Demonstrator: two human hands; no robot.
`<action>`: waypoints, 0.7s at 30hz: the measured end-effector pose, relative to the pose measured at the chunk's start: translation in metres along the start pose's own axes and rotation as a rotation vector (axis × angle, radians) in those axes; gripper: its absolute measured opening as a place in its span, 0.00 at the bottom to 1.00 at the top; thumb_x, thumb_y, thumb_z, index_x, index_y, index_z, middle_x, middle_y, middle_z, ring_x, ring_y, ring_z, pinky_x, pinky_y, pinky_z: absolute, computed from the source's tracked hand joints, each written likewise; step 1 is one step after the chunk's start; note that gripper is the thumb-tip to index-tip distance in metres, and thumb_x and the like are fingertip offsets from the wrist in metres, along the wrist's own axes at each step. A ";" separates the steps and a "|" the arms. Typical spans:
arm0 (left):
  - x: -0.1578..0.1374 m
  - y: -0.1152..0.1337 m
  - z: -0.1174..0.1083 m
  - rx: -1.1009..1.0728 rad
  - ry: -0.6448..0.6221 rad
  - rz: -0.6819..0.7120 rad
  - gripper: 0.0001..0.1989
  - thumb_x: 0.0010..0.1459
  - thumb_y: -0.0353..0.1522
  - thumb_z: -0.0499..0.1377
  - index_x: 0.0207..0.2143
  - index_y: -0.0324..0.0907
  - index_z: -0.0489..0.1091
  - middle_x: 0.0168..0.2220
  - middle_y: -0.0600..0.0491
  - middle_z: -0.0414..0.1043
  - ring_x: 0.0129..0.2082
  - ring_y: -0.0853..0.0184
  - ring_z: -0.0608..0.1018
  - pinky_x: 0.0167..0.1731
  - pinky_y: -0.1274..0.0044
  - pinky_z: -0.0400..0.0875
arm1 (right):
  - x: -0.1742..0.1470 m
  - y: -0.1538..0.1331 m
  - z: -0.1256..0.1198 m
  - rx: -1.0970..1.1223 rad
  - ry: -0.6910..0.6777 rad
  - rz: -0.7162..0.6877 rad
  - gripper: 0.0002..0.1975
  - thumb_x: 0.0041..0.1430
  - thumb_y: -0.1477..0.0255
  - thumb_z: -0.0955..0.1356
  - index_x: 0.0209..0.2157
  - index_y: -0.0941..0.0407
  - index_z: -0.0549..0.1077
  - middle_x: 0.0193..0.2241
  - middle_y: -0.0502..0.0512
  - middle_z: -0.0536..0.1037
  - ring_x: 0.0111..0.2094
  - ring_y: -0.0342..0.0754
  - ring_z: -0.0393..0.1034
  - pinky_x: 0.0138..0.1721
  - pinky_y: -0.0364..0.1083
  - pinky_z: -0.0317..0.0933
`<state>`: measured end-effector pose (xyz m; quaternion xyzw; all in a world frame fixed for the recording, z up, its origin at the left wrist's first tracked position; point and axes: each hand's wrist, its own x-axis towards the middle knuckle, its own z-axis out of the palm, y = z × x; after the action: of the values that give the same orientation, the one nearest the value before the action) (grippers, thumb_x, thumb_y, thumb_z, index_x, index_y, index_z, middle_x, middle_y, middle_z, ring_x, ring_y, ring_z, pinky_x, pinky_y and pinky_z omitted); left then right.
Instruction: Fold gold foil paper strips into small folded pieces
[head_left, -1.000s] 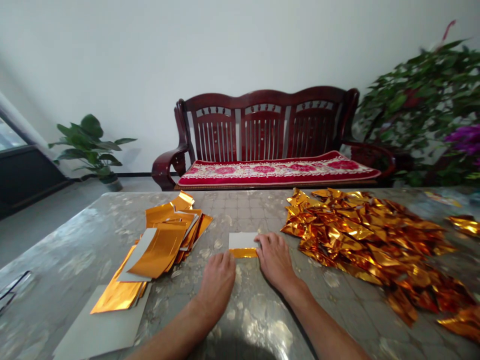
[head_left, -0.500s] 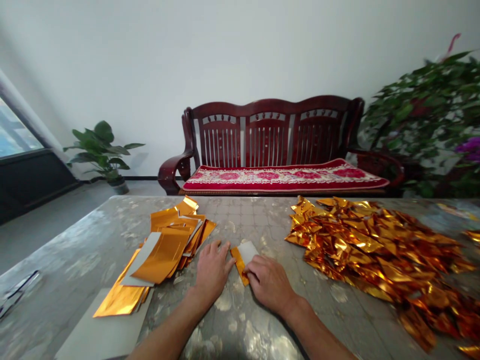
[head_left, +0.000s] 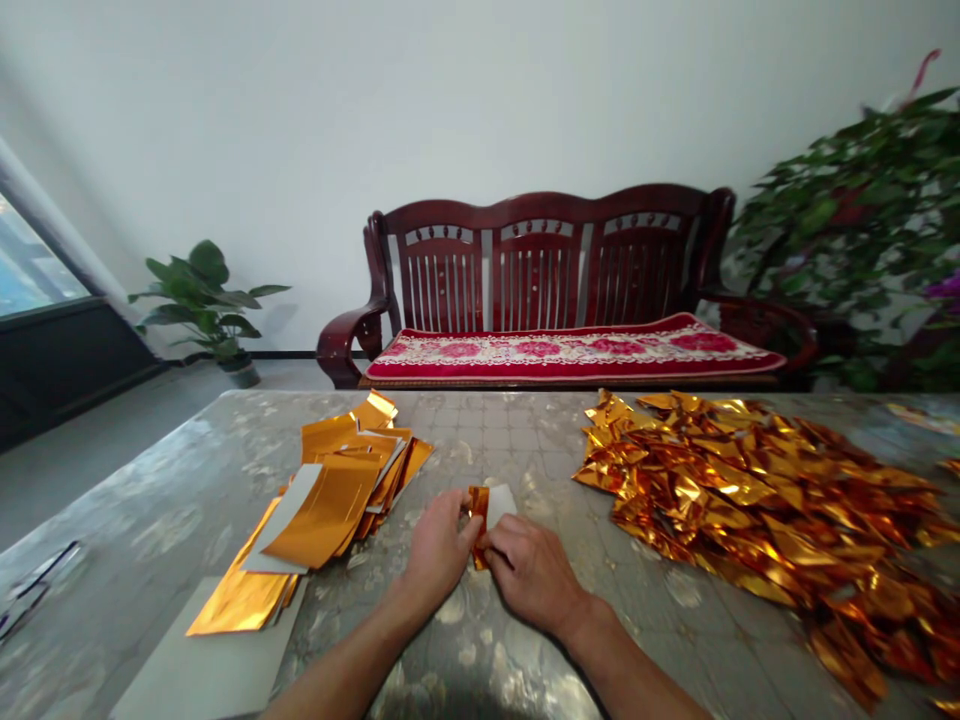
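Foil paper [head_left: 495, 506], gold strip beside white, at lower centre of frame. Left hand [head_left: 441, 542] pinches its gold edge; right hand [head_left: 536, 570] grips its lower right part. Lower left: loose gold sheets [head_left: 330, 510]. Right: heap of folded gold pieces [head_left: 735, 490]. Beneath: patterned table [head_left: 517, 432].

Dark red wooden bench [head_left: 535, 272] before a pale wall [head_left: 450, 90].

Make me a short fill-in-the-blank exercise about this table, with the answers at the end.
The bare left hand and bare right hand touch a small piece of paper, partly pale grey, partly shiny ___.
The loose stack of flat gold-and-grey sheets lies to the person's ___.
The heap of folded, shiny gold foil pieces lies to the person's ___.

Missing words: gold; left; right.
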<state>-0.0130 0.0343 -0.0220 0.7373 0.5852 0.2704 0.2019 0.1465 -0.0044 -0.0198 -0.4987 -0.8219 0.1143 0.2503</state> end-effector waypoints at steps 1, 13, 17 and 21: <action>0.001 0.000 0.000 -0.091 -0.022 -0.027 0.06 0.59 0.33 0.55 0.35 0.42 0.69 0.34 0.52 0.74 0.36 0.63 0.75 0.39 0.73 0.65 | 0.000 0.000 0.000 0.019 0.024 -0.022 0.08 0.61 0.75 0.66 0.33 0.53 0.77 0.29 0.50 0.76 0.34 0.46 0.69 0.36 0.44 0.57; 0.018 -0.016 -0.012 -0.593 -0.243 0.127 0.25 0.60 0.33 0.54 0.59 0.42 0.60 0.26 0.60 0.64 0.25 0.71 0.67 0.28 0.80 0.62 | 0.007 0.023 -0.012 0.274 0.380 0.237 0.20 0.58 0.71 0.66 0.53 0.54 0.70 0.45 0.56 0.77 0.47 0.52 0.69 0.51 0.52 0.61; 0.018 -0.015 -0.016 -0.417 -0.321 0.203 0.25 0.62 0.33 0.53 0.61 0.43 0.61 0.27 0.58 0.67 0.27 0.70 0.69 0.31 0.78 0.64 | 0.009 0.024 -0.005 0.422 0.208 0.360 0.20 0.58 0.70 0.64 0.53 0.53 0.70 0.34 0.51 0.78 0.35 0.48 0.73 0.40 0.48 0.65; 0.018 -0.019 -0.013 -0.249 -0.290 0.238 0.22 0.65 0.36 0.50 0.60 0.47 0.65 0.34 0.53 0.76 0.35 0.65 0.75 0.41 0.73 0.68 | 0.010 0.024 -0.001 0.381 0.134 0.364 0.21 0.56 0.74 0.63 0.51 0.53 0.72 0.31 0.50 0.79 0.33 0.48 0.73 0.37 0.46 0.64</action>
<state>-0.0323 0.0563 -0.0204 0.8018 0.4210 0.2535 0.3400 0.1621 0.0156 -0.0264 -0.5886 -0.6642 0.2767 0.3686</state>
